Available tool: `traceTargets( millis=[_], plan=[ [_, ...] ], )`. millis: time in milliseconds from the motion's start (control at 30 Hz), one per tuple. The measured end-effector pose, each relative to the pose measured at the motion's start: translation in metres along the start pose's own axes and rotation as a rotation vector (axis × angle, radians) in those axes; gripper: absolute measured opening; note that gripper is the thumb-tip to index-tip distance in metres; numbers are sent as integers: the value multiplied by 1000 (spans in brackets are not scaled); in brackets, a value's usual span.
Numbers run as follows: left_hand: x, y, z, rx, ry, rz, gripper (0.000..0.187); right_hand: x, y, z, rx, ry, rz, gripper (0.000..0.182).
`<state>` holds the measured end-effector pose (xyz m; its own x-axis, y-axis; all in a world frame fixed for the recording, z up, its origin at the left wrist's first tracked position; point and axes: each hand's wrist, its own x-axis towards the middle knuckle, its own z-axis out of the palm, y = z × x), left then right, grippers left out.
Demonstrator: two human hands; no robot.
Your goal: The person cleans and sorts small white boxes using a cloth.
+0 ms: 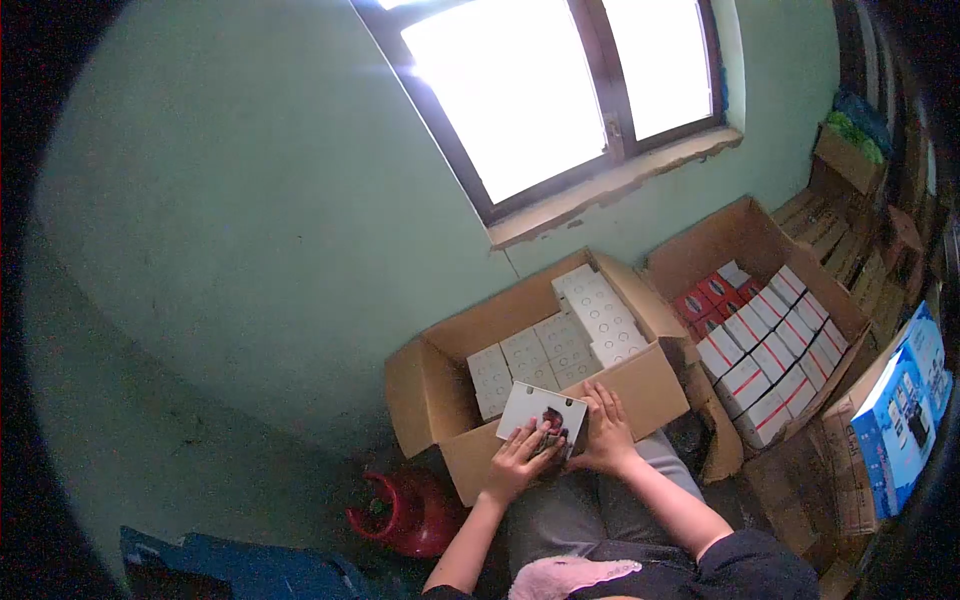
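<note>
A white flat box (525,405) with a dark reddish picture on its face is tilted over my lap, at the near edge of an open cardboard carton (465,455). The fingers of my left hand (522,458) are closed over its lower left part, partly across the picture. At the right edge of the same box, my right hand (606,432) grips with its fingers up along the side; its thumb is mostly hidden. Inside the carton stand rows of small white boxes (545,350) with round marks, stacked higher at the right.
A second carton (690,245) on the right holds white boxes with red stripes (770,355) and several red boxes (715,290). Beyond it is a blue printed box (905,405). A red plastic object (425,515) sits left of my legs. Behind is a green wall (250,220) with a window.
</note>
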<state>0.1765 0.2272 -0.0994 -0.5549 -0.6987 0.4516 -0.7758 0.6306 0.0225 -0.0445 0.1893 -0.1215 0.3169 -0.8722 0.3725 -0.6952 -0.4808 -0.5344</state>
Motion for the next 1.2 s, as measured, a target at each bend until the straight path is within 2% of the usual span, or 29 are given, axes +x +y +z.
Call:
traceTargets(
  millis=[200, 333, 533, 1033, 1200],
  plan=[
    [9, 10, -2, 3, -22, 58, 43, -1, 4, 9, -14, 57, -22, 96],
    [26, 34, 3, -45, 9, -51, 43, -2, 5, 9, -34, 50, -24, 82],
    [55, 59, 14, 2, 8, -267, 45, -3, 5, 7, 17, 39, 0, 72],
    [85, 60, 27, 120, 61, -388, 47, -3, 5, 7, -58, 34, 0, 84],
    [88, 52, 23, 61, 107, -388, 40, -3, 6, 6, -80, 15, 10, 92]
  ],
)
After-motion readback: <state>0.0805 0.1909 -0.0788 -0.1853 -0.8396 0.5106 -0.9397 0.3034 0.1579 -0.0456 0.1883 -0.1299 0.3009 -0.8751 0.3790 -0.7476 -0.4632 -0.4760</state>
